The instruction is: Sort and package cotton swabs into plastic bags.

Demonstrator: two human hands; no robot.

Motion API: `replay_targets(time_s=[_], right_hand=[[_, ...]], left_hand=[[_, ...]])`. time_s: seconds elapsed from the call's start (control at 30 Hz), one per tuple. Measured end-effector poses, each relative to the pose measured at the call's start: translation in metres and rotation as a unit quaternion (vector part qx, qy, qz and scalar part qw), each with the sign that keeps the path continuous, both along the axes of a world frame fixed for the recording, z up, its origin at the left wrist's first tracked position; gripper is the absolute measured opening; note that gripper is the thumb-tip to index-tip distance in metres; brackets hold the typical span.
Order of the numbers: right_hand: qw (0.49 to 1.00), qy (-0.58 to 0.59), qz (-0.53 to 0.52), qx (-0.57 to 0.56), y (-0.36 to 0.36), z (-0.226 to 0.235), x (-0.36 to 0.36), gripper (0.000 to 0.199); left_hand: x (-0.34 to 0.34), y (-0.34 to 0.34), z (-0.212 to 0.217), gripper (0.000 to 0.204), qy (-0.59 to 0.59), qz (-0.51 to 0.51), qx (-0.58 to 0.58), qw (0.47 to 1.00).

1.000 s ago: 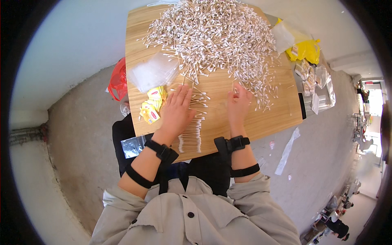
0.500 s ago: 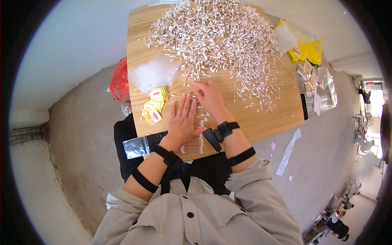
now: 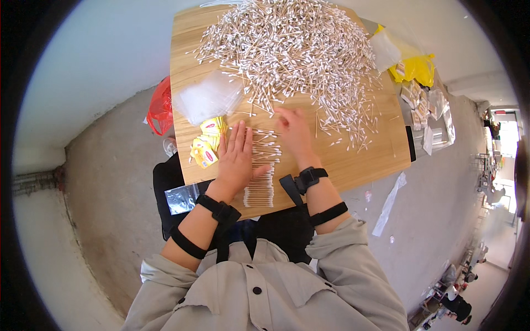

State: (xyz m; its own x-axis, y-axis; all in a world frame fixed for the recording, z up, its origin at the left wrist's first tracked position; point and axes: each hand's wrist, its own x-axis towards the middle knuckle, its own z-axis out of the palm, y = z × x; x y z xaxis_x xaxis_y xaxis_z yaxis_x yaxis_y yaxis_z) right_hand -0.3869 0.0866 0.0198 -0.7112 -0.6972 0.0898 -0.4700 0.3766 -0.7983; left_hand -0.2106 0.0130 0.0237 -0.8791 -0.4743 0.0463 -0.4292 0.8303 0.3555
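Note:
A ladder-like column of cotton swabs (image 3: pixel 259 190) lies on the wooden table (image 3: pixel 359 157), close to its near edge. Its near swabs are evenly lined up; the far ones are more uneven. Along the column's left side rests my left hand (image 3: pixel 236 157), flat with fingers stretched out and the thumb across the swabs. My right hand (image 3: pixel 295 135) hovers right of the column's far end, fingertips toward the big heap of loose cotton swabs (image 3: pixel 298 55). Motion blurs its bent fingers, and whether they hold a swab cannot be made out.
Left of my left hand are small yellow printed packets (image 3: pixel 207 146) and clear plastic bags (image 3: pixel 207 99). A silvery plastic pouch (image 3: pixel 182 199) lies at the near left. Beyond the table hang a red bag (image 3: pixel 160 107) and, at right, a yellow bag (image 3: pixel 417 70) by packed swabs (image 3: pixel 417 102).
My left hand has slid left, uncovering more of the swab column. My right hand has shifted right, away from my left hand and the column's far end.

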Motion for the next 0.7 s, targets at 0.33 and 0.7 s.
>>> replay_targets(time_s=[0.33, 0.7], right_hand=[[0.98, 0.083, -0.149, 0.104, 0.008, -0.01, -0.014, 0.011], [0.998, -0.06, 0.009, -0.004, 0.012, -0.008, 0.011, 0.01]], left_hand=[[0.001, 0.002, 0.004, 0.104, -0.05, 0.018, -0.022, 0.998], [-0.009, 0.008, -0.001, 0.102, 0.002, 0.014, -0.025, 1.0]])
